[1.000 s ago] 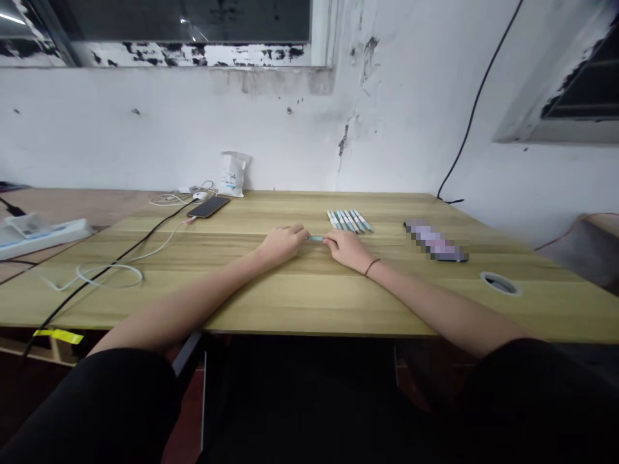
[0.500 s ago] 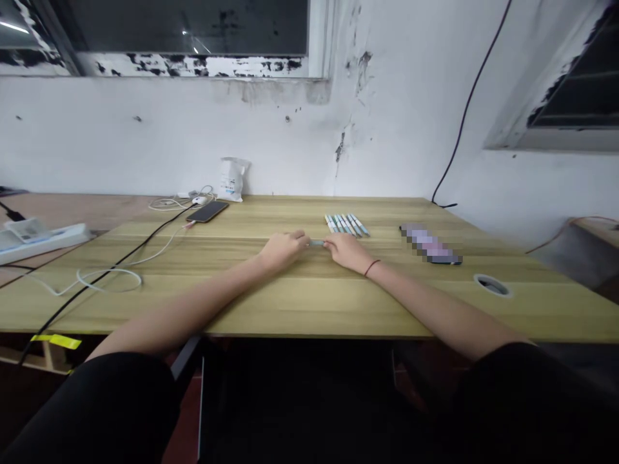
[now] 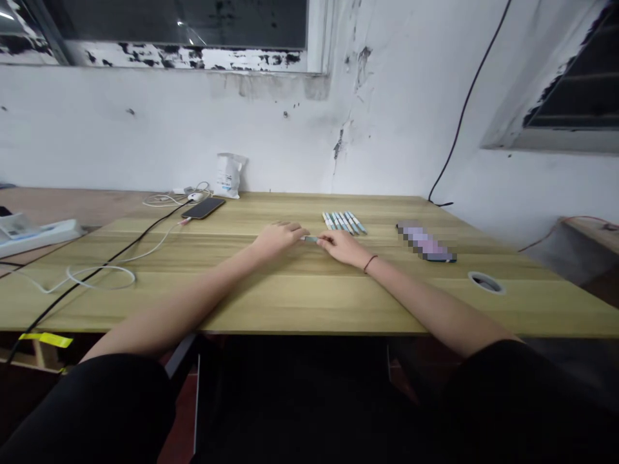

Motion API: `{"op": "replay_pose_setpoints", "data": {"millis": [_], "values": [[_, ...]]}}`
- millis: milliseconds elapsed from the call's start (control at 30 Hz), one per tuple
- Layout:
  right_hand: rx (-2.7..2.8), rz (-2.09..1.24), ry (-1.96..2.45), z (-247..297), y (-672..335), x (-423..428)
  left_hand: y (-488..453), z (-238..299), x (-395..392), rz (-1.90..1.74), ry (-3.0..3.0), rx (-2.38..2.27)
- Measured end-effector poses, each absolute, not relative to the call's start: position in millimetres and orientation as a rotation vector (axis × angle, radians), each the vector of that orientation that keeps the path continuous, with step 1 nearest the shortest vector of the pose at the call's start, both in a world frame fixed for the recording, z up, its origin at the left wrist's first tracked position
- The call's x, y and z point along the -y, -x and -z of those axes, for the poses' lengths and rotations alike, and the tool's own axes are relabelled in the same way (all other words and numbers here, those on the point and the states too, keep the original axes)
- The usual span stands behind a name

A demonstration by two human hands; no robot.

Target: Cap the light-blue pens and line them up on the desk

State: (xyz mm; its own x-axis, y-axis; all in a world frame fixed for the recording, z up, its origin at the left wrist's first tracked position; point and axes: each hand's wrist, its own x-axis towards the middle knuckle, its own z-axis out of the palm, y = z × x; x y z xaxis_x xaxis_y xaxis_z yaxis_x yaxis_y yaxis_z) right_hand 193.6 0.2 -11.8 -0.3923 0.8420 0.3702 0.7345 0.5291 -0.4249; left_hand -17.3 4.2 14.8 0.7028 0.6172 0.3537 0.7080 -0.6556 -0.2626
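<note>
**Held item.** I read 1 pale blue marker (image 3: 312,239) lying crosswise, low over the middle of the tabletop, between the 2 hands. The right hand (image 3: 344,248) is closed on its right end, with thumb and fingers pinched together. The left hand (image 3: 279,238) is curled, and its fingertips (image 3: 300,232) reach the marker's left end. At this resolution I cannot tell whether that hand is gripping or only touching. Both forearms rest on the table (image 3: 309,303), which appears to steady the hands for close work.

**Nearby items.** A row of similar markers (image 3: 343,222) lies just far of the hands, side by side and nearly parallel, so each appears easy to reach. Further right is a blurred flat object (image 3: 425,241), and near the right edge is a round desk grommet (image 3: 485,281).

**Left side.** A phone (image 3: 203,207) lies at the far left of the tabletop with a white cable (image 3: 91,277) attached, apparently for charging. A white pouch (image 3: 229,175) stands behind it against the wall. A power strip (image 3: 33,235) lies beyond the table's left edge.
</note>
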Motion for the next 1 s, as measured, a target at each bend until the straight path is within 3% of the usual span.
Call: {"op": "replay_pose_setpoints", "data": {"millis": [133, 400, 633, 1000], "values": [[2.186, -0.179, 1.276, 8.5, -198.2, -2.2, 24.9, -14.5, -10.0, 0.244, 2.550, 1.111], [2.285, -0.600, 1.359, 3.5, -202.5, -0.4, 24.4, -12.1, -13.2, 0.399, 2.344, 0.811], [2.314, -0.619, 1.324, 0.8, -206.4, -1.6, 24.8, -10.7, -9.5, 0.483, 2.358, 0.708], [2.372, 0.245, 1.323, 9.4, -200.3, 5.5, 20.1, -3.1, 3.8, 0.298, 2.598, 1.211]]}}
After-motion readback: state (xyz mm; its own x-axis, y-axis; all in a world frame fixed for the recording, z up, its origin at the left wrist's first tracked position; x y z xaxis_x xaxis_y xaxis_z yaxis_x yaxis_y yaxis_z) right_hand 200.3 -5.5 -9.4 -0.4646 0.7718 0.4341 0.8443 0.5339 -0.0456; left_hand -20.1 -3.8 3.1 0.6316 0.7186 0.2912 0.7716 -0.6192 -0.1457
